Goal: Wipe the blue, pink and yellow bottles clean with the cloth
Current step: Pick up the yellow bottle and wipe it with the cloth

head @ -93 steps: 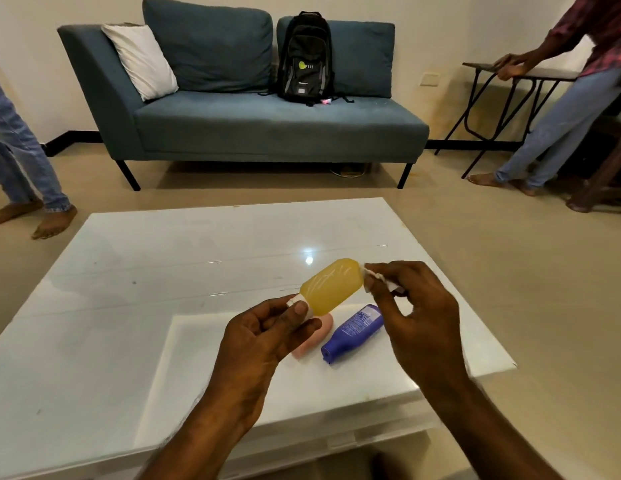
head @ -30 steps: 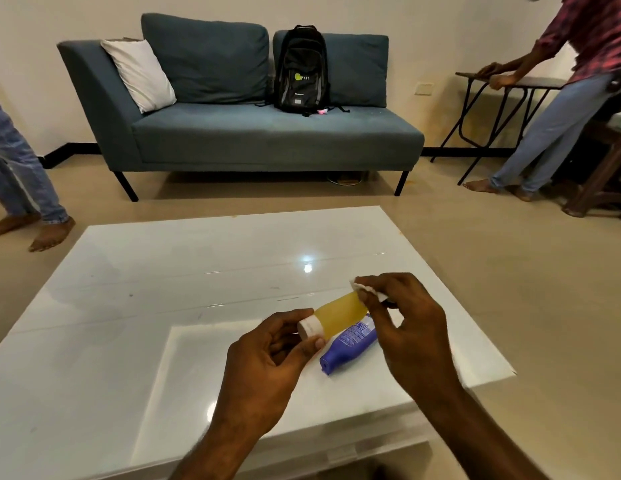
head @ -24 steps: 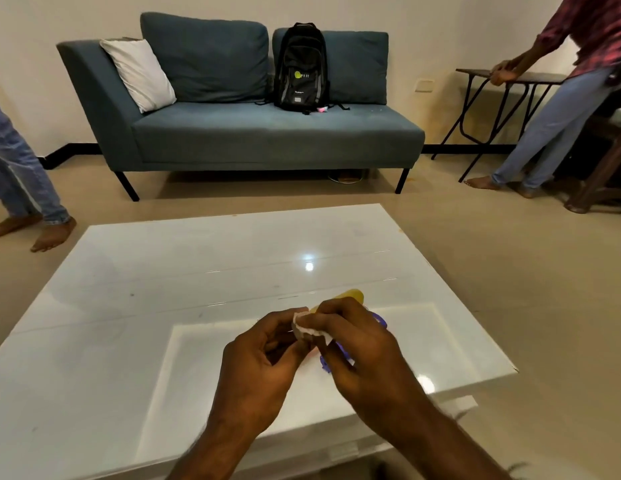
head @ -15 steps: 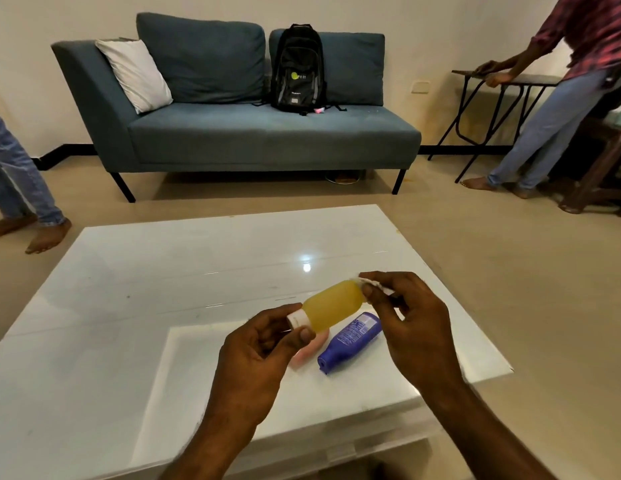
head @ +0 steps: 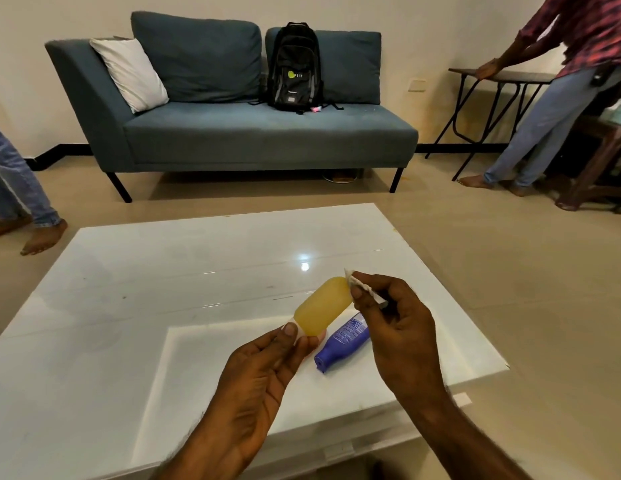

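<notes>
My left hand (head: 259,370) holds the yellow bottle (head: 323,305) by its white cap end, tilted above the white table (head: 129,306) with its base pointing up and right. My right hand (head: 394,323) pinches a small white cloth (head: 358,285) against the bottle's base. The blue bottle (head: 343,341) lies on its side on the table just below, cap toward me. Only a sliver of the pink bottle (head: 321,337) shows behind my left fingers.
A blue-grey sofa (head: 233,129) with a white pillow and a black backpack (head: 295,67) stands beyond the table. One person stands at the left edge, another leans on a folding table (head: 503,77) at the right. The table's right edge is close to the bottles.
My right hand slid the cloth down to the cap end and back up to the base of the yellow bottle. My left hand kept its hold throughout.
</notes>
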